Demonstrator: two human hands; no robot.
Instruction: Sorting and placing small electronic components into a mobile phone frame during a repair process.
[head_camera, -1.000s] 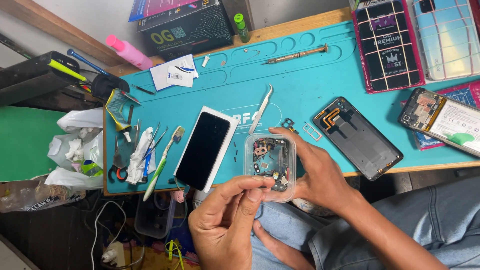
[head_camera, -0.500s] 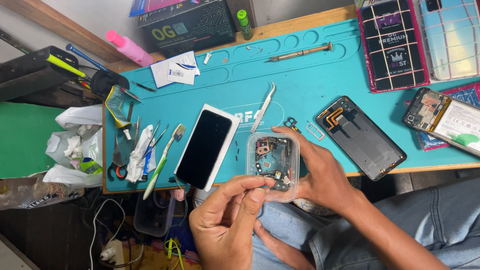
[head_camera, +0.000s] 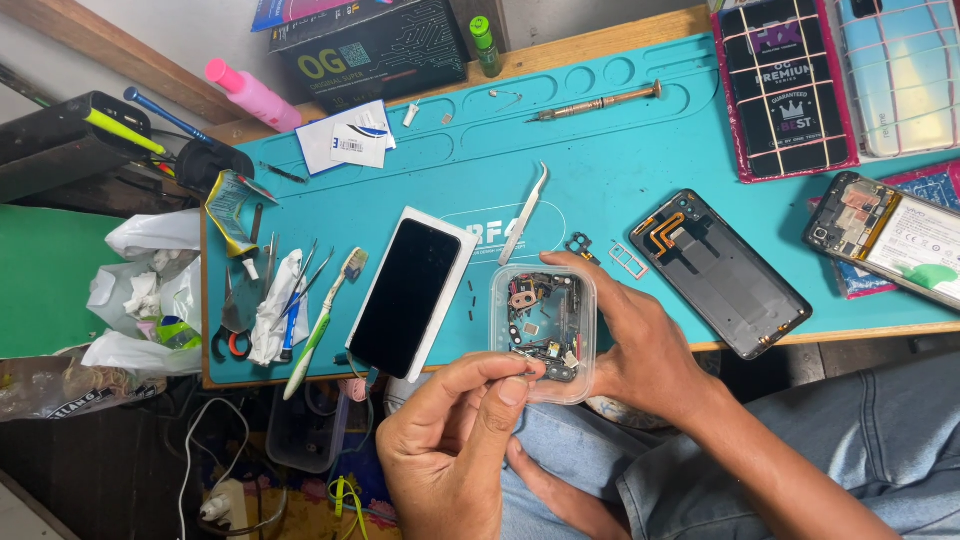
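My right hand (head_camera: 645, 345) grips a small clear plastic tub (head_camera: 545, 300) full of tiny phone parts, at the near edge of the teal work mat (head_camera: 600, 150). My left hand (head_camera: 450, 445) is below it. Its thumb and forefinger are pinched together at the tub's near corner, on a small dark part that is too small to make out. A phone with a black screen (head_camera: 410, 295) lies face up just left of the tub. A pair of tweezers (head_camera: 525, 212) lies beyond the tub.
An opened phone back (head_camera: 720, 270) and a SIM tray (head_camera: 627, 260) lie right of the tub, another opened phone (head_camera: 885, 235) at the far right. A toothbrush (head_camera: 325, 320), scissors (head_camera: 232, 330) and small tools lie left. A screwdriver (head_camera: 600, 102) and boxes (head_camera: 370, 45) sit at the back.
The hands and the tub have hardly moved. My left fingertips have stayed pinched at the tub's near corner.
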